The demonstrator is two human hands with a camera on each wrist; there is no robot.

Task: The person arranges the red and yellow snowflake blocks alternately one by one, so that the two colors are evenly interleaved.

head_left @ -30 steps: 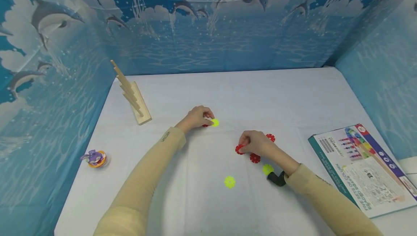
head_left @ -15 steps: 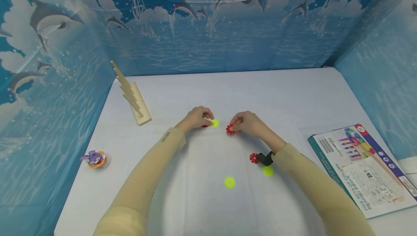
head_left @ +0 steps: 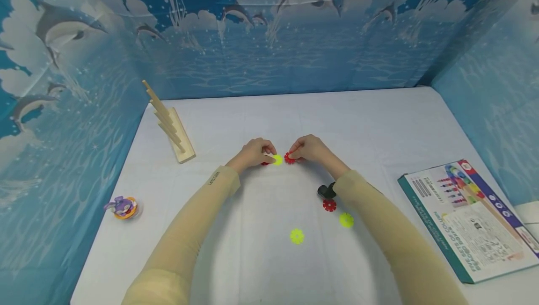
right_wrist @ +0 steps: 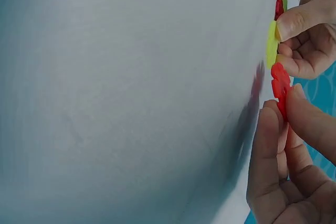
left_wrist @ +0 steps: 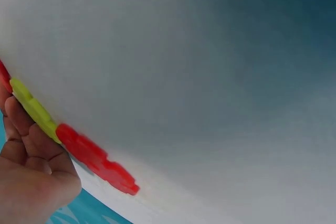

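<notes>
My left hand (head_left: 252, 153) pinches a yellow notched snowflake disc (head_left: 278, 159) between thumb and fingers. A row of joined red and yellow-green discs leads away from it in the right wrist view, with a red disc (right_wrist: 279, 8) right behind the yellow one. My right hand (head_left: 311, 149) pinches another red snowflake disc (right_wrist: 281, 85) between thumb and fingertips. This disc is held on edge, its rim right by the yellow disc's rim. The fingers partly hide both held discs.
Loose on the white cloth lie a red disc (head_left: 330, 205) and two yellow discs (head_left: 346, 220). A wooden peg stand (head_left: 181, 136) is at the back left, a purple toy (head_left: 123, 206) at the left, a flat box (head_left: 471, 230) at the right.
My right hand has carried its red disc left and away from me, up close to the yellow disc. My left hand has stayed in place. The right sleeve now covers a loose red disc.
</notes>
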